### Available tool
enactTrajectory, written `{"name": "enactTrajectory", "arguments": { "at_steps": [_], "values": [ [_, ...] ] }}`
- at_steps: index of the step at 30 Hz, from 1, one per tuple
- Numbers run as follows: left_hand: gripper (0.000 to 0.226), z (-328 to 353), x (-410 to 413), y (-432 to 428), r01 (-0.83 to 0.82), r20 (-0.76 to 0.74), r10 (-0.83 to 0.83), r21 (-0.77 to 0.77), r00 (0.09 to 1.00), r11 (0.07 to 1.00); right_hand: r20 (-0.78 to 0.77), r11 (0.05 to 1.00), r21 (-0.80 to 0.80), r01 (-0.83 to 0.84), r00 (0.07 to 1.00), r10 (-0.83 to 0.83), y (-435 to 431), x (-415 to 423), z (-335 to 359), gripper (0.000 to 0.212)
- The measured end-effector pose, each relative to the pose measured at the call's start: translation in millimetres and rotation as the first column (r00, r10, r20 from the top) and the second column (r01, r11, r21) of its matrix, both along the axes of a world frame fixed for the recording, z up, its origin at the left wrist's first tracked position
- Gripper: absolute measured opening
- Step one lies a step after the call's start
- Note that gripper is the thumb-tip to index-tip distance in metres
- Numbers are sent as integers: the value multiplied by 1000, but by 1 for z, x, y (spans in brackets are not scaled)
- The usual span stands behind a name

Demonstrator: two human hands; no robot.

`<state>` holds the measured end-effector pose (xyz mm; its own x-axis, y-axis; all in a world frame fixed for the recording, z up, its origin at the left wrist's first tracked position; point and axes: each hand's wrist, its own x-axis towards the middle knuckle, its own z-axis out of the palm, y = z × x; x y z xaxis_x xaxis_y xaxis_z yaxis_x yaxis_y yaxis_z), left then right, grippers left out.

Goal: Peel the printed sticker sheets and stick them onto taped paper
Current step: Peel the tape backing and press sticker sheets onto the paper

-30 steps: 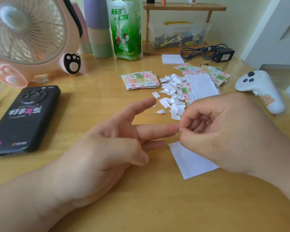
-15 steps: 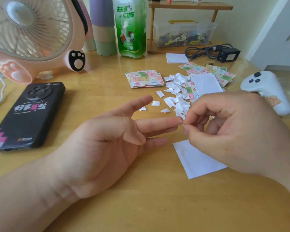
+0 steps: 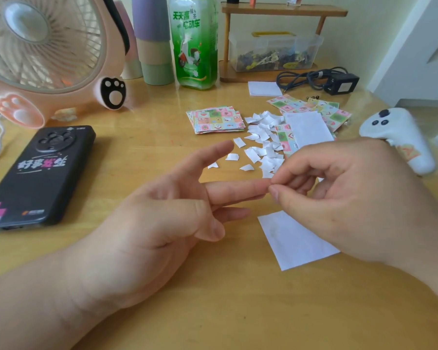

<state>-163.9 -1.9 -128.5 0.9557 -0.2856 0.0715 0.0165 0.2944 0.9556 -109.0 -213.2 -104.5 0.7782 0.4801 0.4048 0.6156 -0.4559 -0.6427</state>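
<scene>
The left hand [image 3: 162,223] rests low over the table [image 3: 213,311] with its fingers [image 3: 235,189] held straight and spread, the forefinger lifted and the middle finger pointing right. The right hand [image 3: 352,198] has its fingers curled, with thumb and forefinger tips meeting at the tip of that left middle finger. Whether they pinch anything there is too small to tell.

A white paper [image 3: 296,243] lies flat just below the right hand. Its left edge slants from far-left to near-right, and its far part is hidden by the hand, so its long axis cannot be judged.

Farther back, a stack of sticker sheets [image 3: 216,120] lies flat, printed side up, its longer side running left to right. Just to its right is a heap of white scraps [image 3: 261,145]. Beyond that, more sticker sheets [image 3: 311,107] lie partly covered by a white sheet [image 3: 309,127]. A phone [image 3: 38,175] lies at the left, its near corner cut off by the frame.
</scene>
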Motion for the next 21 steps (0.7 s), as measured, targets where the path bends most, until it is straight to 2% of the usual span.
{"name": "enactTrajectory", "arguments": {
  "at_steps": [1,4,6,9,12,13,16,18,21],
  "values": [
    [100,-1,-2,0,26,50,-28,27,998,999,8,1000,-11,10,1000,-10,0,0,0,17],
    [102,-10,-2,3,30,66,-37,102,997,994,56,998,-39,43,998,-41,0,1,-3,18],
    [102,-12,-1,4,61,76,-68,92,995,994,86,998,-50,41,996,-37,0,2,-5,14],
    [100,-17,6,9,135,30,-133,-65,991,989,184,997,-75,28,983,-14,1,4,-5,11],
    [80,-21,15,13,169,-36,-185,-263,982,950,284,994,-109,15,959,16,3,4,0,8],
    [77,-23,17,15,209,-44,-237,-335,971,919,314,992,-126,11,949,29,3,4,1,7],
    [88,-24,21,20,349,-44,-451,-568,892,746,370,984,-176,-26,925,90,1,6,4,8],
    [89,-25,23,22,360,-47,-505,-645,862,675,378,975,-215,-62,915,141,-1,7,3,8],
    [88,-28,24,24,360,-65,-522,-652,850,667,319,967,-230,-108,931,179,-5,8,4,7]
  ]
}}
